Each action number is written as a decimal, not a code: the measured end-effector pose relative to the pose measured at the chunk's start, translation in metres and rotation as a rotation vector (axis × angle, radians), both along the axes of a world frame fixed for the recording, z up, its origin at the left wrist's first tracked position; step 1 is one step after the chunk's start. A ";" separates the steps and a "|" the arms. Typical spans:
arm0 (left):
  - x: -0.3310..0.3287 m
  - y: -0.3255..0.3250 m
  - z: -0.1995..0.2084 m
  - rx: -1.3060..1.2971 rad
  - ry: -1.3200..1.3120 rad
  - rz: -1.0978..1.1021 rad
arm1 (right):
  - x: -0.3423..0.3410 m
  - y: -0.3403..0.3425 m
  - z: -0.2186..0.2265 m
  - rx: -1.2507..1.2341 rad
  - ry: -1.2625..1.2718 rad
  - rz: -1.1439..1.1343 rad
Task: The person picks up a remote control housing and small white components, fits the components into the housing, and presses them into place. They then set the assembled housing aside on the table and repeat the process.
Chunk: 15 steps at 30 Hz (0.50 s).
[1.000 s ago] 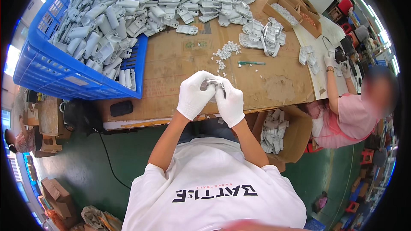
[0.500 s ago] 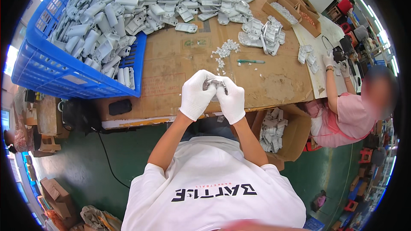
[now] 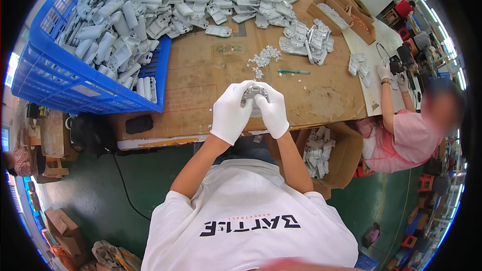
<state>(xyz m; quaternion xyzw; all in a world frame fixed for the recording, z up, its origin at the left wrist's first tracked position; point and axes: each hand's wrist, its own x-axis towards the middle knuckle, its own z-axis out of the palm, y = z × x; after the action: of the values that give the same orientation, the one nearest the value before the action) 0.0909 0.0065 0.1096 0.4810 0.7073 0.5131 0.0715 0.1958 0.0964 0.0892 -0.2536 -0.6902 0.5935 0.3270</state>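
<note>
Together, the left grip (image 3: 231, 112) and the right grip (image 3: 271, 112) are clamped on one small grey plastic part (image 3: 255, 92), which sits between them with its recessed face partly showing; the gloved fingers hide the rest. Both hold it over the near side of the cardboard-covered worktop (image 3: 196, 70). Just beyond the grip lies a loose scatter of tiny white pieces (image 3: 264, 57), and a little to the right of these is a green pen (image 3: 293, 72). Farther off, ahead and to the right of the grip, a small stack of grey housings (image 3: 309, 42) rests near two open cartons (image 3: 364, 29). Well to the left of the grip, a blue crate (image 3: 75, 78) leans over the worktop, its grey shells (image 3: 135, 20) spilling out in a long heap across the far side. A black object (image 3: 139, 124) lies left of the grip, close to the near edge. Below and to the right of the grip, a cardboard box (image 3: 349, 158) holds more pale parts (image 3: 317, 153). Far to the right, a co-worker (image 3: 409, 138) in pink sits by a white table (image 3: 371, 90).
</note>
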 end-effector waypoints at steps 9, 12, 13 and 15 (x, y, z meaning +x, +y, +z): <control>0.000 0.002 -0.004 0.008 0.027 0.047 | -0.001 0.001 -0.001 -0.232 0.100 0.039; 0.005 0.001 -0.004 0.015 0.038 0.043 | -0.002 0.001 -0.003 -0.129 0.025 -0.006; 0.006 0.000 -0.004 0.001 0.024 0.043 | -0.003 -0.001 -0.001 -0.148 0.037 -0.018; 0.006 0.002 -0.006 0.026 0.042 0.049 | -0.003 0.001 -0.001 -0.141 0.025 -0.028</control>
<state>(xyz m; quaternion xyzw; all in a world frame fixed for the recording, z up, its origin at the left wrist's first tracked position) 0.0971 0.0086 0.1040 0.4750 0.7134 0.5139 0.0378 0.1924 0.0971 0.0886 -0.2783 -0.6390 0.6391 0.3253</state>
